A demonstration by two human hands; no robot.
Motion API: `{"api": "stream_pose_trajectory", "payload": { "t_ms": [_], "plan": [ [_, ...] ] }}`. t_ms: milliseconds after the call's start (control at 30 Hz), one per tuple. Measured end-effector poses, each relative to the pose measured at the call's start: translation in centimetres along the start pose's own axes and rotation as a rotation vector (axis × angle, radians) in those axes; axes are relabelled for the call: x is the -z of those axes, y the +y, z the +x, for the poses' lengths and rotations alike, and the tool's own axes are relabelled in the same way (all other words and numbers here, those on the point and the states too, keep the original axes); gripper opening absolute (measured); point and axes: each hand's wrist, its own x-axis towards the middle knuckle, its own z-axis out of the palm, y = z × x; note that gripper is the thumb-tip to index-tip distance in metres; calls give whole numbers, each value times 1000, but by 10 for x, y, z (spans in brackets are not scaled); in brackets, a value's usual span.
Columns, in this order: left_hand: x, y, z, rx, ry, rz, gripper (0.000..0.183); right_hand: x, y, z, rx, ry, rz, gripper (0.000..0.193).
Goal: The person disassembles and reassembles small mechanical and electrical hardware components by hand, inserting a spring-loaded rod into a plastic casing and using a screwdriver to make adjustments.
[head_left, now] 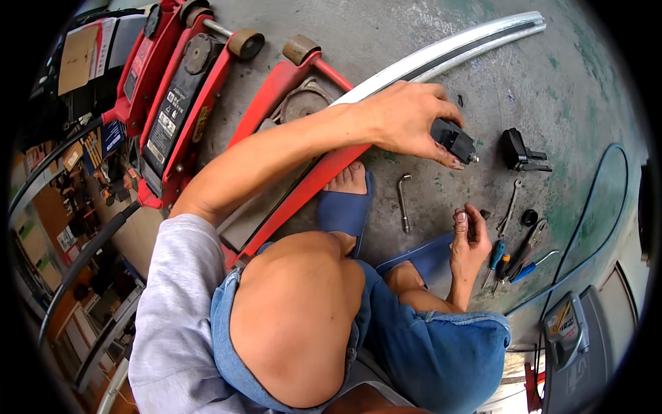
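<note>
My left hand (414, 124) reaches across from the left and grips a black block-shaped part (452, 140) between thumb and fingers. A small metal stud shows at the part's right end. Lower down, beside my foot, my right hand (471, 238) is closed, its thumb against the curled fingers; whether anything small is between them I cannot make out. To the right of the held part lies a black plastic bracket-like piece (517, 150) with two prongs. An L-shaped socket wrench (403, 202) rests on the floor between my hands and feet.
Right of my right hand lie a spanner (509, 207), a round black cap (529, 217), pliers (526, 248) and several screwdrivers. A silver rail (441, 58) crosses a red floor jack (272, 103). More red jacks (181, 110) stand left. A cable (586, 234) curves right, by a grey machine (578, 345).
</note>
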Motion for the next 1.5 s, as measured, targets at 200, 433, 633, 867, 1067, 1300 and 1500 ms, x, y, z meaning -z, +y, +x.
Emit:
{"api": "stream_pose_trajectory", "payload": {
  "t_ms": [200, 433, 633, 867, 1067, 1300, 1500],
  "plan": [
    [-9, -43, 16, -208, 100, 31, 55, -33, 11, 8, 218, -79, -274, 29],
    [-20, -52, 33, -205, 132, 12, 57, -49, 3, 26, 246, -115, -320, 27],
    [-3, -34, 38, -100, 119, -122, 55, -35, -10, 27, 237, -126, -341, 26],
    [13, 3, 7, 1, 340, -114, 57, -11, -45, 58, -21, -277, 377, 43],
    [-15, 35, -25, 221, 348, -178, 61, -43, -80, 60, 5, -697, 1087, 90],
    [-1, 39, -67, 165, 161, -108, 86, -64, -85, 27, -34, -645, 1080, 92],
    [27, 4, -123, 181, 288, 272, 89, -58, -57, 18, 1, -560, 1038, 89]
  ]
}}
